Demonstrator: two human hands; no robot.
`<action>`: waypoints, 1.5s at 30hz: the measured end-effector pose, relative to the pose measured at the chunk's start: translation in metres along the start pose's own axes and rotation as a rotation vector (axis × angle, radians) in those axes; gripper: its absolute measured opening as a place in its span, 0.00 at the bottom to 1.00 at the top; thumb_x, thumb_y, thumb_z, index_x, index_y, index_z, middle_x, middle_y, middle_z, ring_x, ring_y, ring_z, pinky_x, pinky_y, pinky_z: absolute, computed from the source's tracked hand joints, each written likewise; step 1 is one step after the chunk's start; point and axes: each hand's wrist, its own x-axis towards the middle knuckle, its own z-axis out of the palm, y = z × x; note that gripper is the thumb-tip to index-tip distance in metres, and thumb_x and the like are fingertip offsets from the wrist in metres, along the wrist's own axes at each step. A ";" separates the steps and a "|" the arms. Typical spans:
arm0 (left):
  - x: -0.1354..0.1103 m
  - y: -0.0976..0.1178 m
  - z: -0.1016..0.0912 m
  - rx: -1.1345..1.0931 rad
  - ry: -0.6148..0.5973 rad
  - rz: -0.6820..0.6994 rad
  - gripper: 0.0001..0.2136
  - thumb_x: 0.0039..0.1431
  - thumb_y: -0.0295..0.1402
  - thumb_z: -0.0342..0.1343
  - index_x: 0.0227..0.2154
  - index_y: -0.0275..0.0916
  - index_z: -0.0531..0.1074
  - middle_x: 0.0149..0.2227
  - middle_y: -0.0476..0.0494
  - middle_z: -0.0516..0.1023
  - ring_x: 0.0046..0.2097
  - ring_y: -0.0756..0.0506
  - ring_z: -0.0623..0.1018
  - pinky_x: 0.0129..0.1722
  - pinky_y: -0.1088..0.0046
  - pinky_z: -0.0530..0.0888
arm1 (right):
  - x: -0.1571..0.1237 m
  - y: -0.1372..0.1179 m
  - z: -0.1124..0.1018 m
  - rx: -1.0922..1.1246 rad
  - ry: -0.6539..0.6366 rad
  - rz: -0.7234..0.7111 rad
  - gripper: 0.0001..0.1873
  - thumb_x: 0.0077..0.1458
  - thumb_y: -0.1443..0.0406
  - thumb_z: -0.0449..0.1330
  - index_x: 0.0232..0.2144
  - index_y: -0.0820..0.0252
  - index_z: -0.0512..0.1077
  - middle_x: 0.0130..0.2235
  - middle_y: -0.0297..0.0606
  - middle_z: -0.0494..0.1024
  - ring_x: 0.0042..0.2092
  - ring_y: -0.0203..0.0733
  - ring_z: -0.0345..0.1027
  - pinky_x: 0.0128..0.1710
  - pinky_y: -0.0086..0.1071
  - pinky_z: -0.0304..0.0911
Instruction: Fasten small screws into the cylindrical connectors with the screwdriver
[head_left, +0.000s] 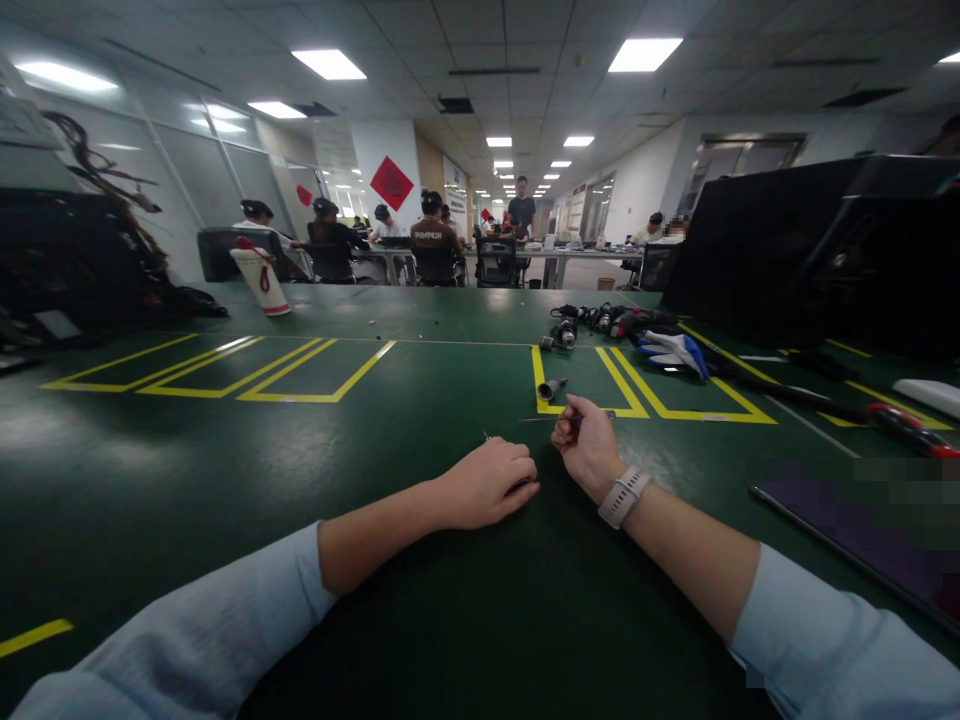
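My right hand (589,445), with a pale watch strap at its wrist, is closed around a thin screwdriver (536,420). Its slender shaft points left, and the fingers cover most of the dark handle. Left of it, my left hand (487,485) rests low over the green table with curled fingers. A small dark bit shows under its fingertips and a fine tip sticks up behind the knuckles; what it holds is mostly hidden. Just beyond my right hand lies a grey cylindrical connector (551,388), on its side inside a yellow tape outline.
Cabled connectors (564,332) and a blue-and-white glove (671,352) lie farther back on the right. A red-handled tool (911,430) and a dark flat screen (862,545) are at the right. A white cup (260,278) stands far left. Several people sit at desks beyond.
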 end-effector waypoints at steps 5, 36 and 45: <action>0.002 -0.001 0.001 0.081 -0.015 0.056 0.06 0.58 0.32 0.49 0.31 0.37 0.68 0.32 0.47 0.69 0.34 0.48 0.69 0.38 0.70 0.64 | -0.001 0.001 0.001 0.002 0.005 -0.011 0.13 0.46 0.67 0.54 0.14 0.59 0.58 0.12 0.24 0.58 0.13 0.26 0.49 0.12 0.24 0.44; -0.011 -0.016 -0.005 0.071 0.167 -0.133 0.16 0.61 0.41 0.37 0.34 0.36 0.66 0.33 0.43 0.67 0.35 0.45 0.67 0.36 0.66 0.62 | -0.007 -0.001 -0.004 -0.161 0.010 -0.116 0.06 0.46 0.64 0.59 0.22 0.62 0.71 0.21 0.32 0.75 0.23 0.31 0.66 0.21 0.25 0.58; -0.026 -0.046 0.000 -0.495 0.201 -0.370 0.10 0.52 0.33 0.46 0.38 0.38 0.63 0.39 0.45 0.65 0.40 0.45 0.67 0.40 0.68 0.66 | -0.049 0.003 -0.015 -0.404 -0.160 -0.104 0.16 0.44 0.60 0.61 0.13 0.61 0.65 0.14 0.27 0.63 0.17 0.29 0.56 0.17 0.25 0.51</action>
